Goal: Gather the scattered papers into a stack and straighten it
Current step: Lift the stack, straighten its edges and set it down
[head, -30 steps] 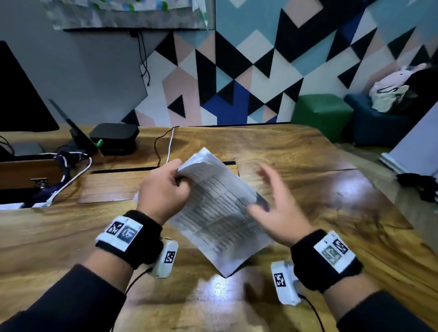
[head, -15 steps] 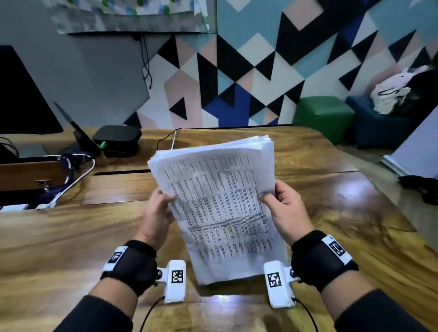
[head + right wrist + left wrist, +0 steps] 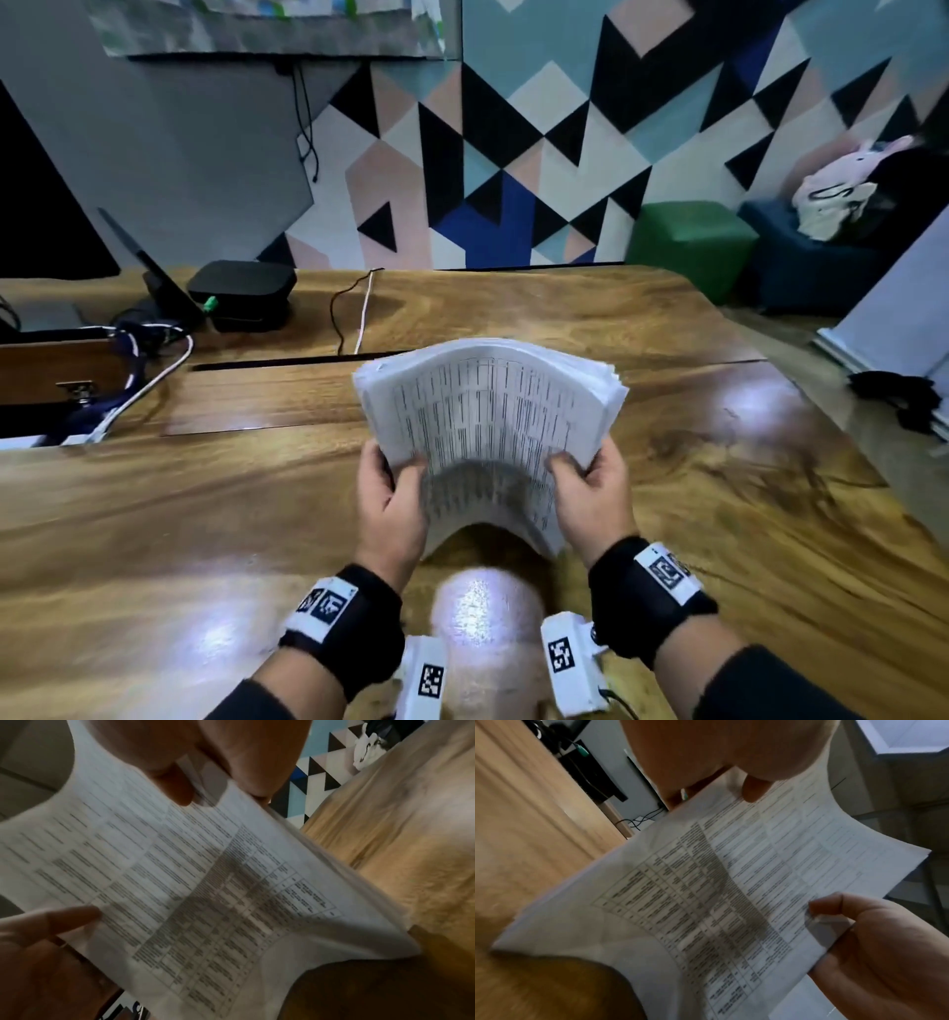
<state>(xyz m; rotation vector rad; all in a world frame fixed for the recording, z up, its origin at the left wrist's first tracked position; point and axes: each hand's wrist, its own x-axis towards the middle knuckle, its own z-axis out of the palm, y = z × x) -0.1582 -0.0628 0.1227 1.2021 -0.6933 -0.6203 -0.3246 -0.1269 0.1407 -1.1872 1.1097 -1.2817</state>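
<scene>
A thick stack of printed papers (image 3: 488,411) stands on end over the wooden table (image 3: 205,514), bowed toward me, its lower corners at the tabletop. My left hand (image 3: 398,478) grips its left edge and my right hand (image 3: 570,470) grips its right edge, thumbs on the printed front sheet. The top edges fan unevenly at the right. In the left wrist view the papers (image 3: 731,892) run from my left hand (image 3: 718,760) to my right hand (image 3: 872,943). In the right wrist view the papers (image 3: 205,882) are pinched by my right hand (image 3: 205,760), and my left hand (image 3: 38,943) holds the far edge.
A black box (image 3: 241,293) and cables (image 3: 359,313) lie at the back left of the table. A dark slot (image 3: 287,360) runs across the tabletop behind the papers. A green stool (image 3: 688,241) and a blue seat (image 3: 801,267) stand beyond the table's right corner.
My right hand has taken hold of the stack's right edge. The stack, held flat and upright half a second ago, has dropped lower and bowed between both hands.
</scene>
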